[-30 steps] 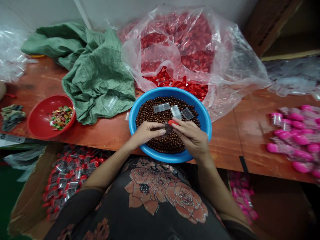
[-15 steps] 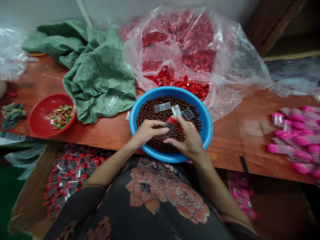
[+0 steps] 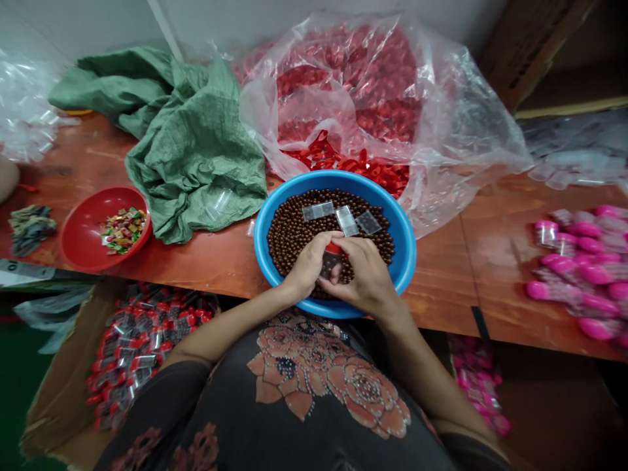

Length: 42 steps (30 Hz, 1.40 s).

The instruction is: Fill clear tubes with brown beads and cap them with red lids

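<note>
Over the near side of a blue basin (image 3: 261, 243), both my hands close round a small clear container (image 3: 330, 264) with a red cap. My left hand (image 3: 308, 267) grips it from the left, and my right hand (image 3: 367, 275) from the right, its thumb low on the container. Fingers of both hands meet at the red cap and partly cover it. Dark contents show through the clear wall. Brown balls (image 3: 289, 226) fill much of the basin. On them lie clear rectangular containers, one of them (image 3: 347, 221) just beyond my right hand.
Behind the basin spreads a clear plastic bag (image 3: 466, 111) with red pieces (image 3: 324, 152). To the left are a green woven sack (image 3: 196, 157) and a red bowl (image 3: 78, 229) of wrapped sweets. Pink-capped containers (image 3: 583, 261) lie right; red-capped ones (image 3: 142, 340) fill a box below.
My hands have drawn together round the container, and the fingers of both now press at its red cap. The clear container beyond my right hand shows more fully.
</note>
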Available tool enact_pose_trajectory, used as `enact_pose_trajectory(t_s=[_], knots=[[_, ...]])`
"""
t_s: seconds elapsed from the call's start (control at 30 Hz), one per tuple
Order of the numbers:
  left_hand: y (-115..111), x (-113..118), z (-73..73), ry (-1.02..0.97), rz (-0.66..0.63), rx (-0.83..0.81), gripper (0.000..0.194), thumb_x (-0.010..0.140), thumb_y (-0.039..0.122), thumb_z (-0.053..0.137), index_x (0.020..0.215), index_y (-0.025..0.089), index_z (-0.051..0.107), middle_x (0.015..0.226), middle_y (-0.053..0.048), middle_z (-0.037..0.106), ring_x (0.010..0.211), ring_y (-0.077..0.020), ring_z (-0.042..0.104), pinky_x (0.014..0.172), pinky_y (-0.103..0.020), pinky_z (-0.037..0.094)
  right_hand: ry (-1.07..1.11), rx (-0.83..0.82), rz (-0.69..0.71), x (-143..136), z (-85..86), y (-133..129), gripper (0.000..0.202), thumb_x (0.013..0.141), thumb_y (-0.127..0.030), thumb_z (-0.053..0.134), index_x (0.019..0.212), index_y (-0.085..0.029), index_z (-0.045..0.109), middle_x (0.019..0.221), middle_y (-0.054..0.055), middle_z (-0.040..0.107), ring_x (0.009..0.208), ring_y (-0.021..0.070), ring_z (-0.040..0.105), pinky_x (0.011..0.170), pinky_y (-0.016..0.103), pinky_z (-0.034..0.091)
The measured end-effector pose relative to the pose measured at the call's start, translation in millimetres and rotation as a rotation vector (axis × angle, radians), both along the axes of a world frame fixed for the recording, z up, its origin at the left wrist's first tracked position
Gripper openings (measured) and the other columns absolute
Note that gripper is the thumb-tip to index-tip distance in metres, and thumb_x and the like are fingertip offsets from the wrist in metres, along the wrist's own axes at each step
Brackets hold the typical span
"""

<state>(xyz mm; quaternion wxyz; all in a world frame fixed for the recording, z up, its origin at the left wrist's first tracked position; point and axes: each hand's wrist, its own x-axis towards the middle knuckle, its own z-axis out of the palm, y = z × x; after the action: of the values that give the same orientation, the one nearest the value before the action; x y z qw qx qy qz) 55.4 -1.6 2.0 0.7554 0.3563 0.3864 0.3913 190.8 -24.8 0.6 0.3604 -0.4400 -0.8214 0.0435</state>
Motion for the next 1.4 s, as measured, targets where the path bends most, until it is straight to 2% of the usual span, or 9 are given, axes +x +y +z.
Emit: enact_pose_trajectory(t_s=[0.17,0.3,0.43,0.57,0.77,0.93,1.07,1.2,1.4], knots=[[-2,-2,-4.7,-0.034,-0.016,0.038,0.045,0.093,0.049,0.038,0.121,0.018,0.055,0.048,0.006,0.046,0.039,-0.0100,0.043,0.040,-0.020,0.036,-0.024,0.072,-0.001,-3,1.9,-3,0.061,0.080,-0.035,0.070,0.133,-0.020,0.044,0.108,0.013,0.064,0.100,0.0276,0.062,0.084,0.045,0.054],[3,-13,3.1,0.001,-0.114,0.083,0.051,0.096,0.051,0.032,0.127,0.017,0.054,0.055,0.004,0.053,0.046,-0.0110,0.049,0.048,-0.023,0.044,0.025,-0.233,-0.019,8,5.1,-5,0.069,0.077,-0.047,0.075,0.133,-0.021,0.045,0.119,0.013,0.062,0.108,0.0275,0.062,0.089,0.044,0.055],[11,-28,13.4,0.218,-0.282,0.180,0.054,0.097,0.051,0.030,0.126,0.016,0.060,0.074,-0.004,0.065,0.068,-0.0162,0.062,0.066,-0.031,0.054,0.177,-0.512,-0.015,25,6.1,-3,0.064,0.071,-0.061,0.075,0.118,-0.022,0.056,0.109,0.008,0.066,0.097,0.0247,0.066,0.082,0.040,0.057],[17,-34,9.6,0.366,-0.360,0.345,0.047,0.093,0.050,0.048,0.126,0.020,0.064,0.128,-0.011,0.066,0.124,-0.0257,0.057,0.109,-0.043,0.042,0.237,-0.419,-0.087,27,9.5,-4,0.063,0.073,-0.060,0.073,0.121,-0.023,0.056,0.110,0.009,0.064,0.099,0.0243,0.064,0.085,0.041,0.056],[8,-24,-3.6,0.478,-0.113,0.324,0.052,0.096,0.048,0.042,0.133,0.015,0.059,0.146,-0.012,0.053,0.138,-0.0219,0.047,0.121,-0.041,0.029,-0.024,-0.208,-0.004,4,4.9,-12,0.082,0.079,-0.049,0.074,0.144,-0.015,0.036,0.125,0.018,0.057,0.116,0.0315,0.056,0.099,0.051,0.050],[-1,-21,-3.4,0.404,-0.002,0.263,0.052,0.096,0.050,0.044,0.131,0.015,0.060,0.142,-0.012,0.056,0.135,-0.0231,0.049,0.118,-0.041,0.034,0.049,-0.146,-0.045,-2,-5.1,-12,0.074,0.084,-0.037,0.070,0.146,-0.019,0.034,0.121,0.016,0.060,0.110,0.0291,0.060,0.094,0.049,0.053],[15,-28,0.1,0.221,-0.240,0.046,0.068,0.092,0.069,0.037,0.116,0.014,0.068,0.099,-0.014,0.074,0.089,-0.0228,0.071,0.082,-0.039,0.058,0.146,-0.234,0.020,-2,-3.0,-11,0.077,0.081,-0.041,0.073,0.145,-0.023,0.034,0.128,0.013,0.058,0.115,0.0280,0.059,0.096,0.048,0.053],[24,-27,4.6,0.094,-0.439,-0.107,0.065,0.088,0.069,0.047,0.118,0.015,0.065,0.064,-0.005,0.066,0.052,-0.0154,0.063,0.050,-0.028,0.052,0.075,-0.252,0.044,-4,-1.7,-9,0.073,0.082,-0.042,0.068,0.144,-0.020,0.034,0.129,0.015,0.057,0.121,0.0307,0.055,0.099,0.052,0.050],[0,-11,2.4,0.208,-0.044,0.053,0.049,0.092,0.059,0.050,0.112,0.018,0.067,0.070,-0.002,0.064,0.057,-0.0112,0.059,0.053,-0.023,0.050,-0.203,-0.132,-0.080,-1,-3.4,-6,0.061,0.083,-0.045,0.062,0.131,-0.013,0.044,0.119,0.019,0.060,0.108,0.0331,0.058,0.089,0.049,0.049]])
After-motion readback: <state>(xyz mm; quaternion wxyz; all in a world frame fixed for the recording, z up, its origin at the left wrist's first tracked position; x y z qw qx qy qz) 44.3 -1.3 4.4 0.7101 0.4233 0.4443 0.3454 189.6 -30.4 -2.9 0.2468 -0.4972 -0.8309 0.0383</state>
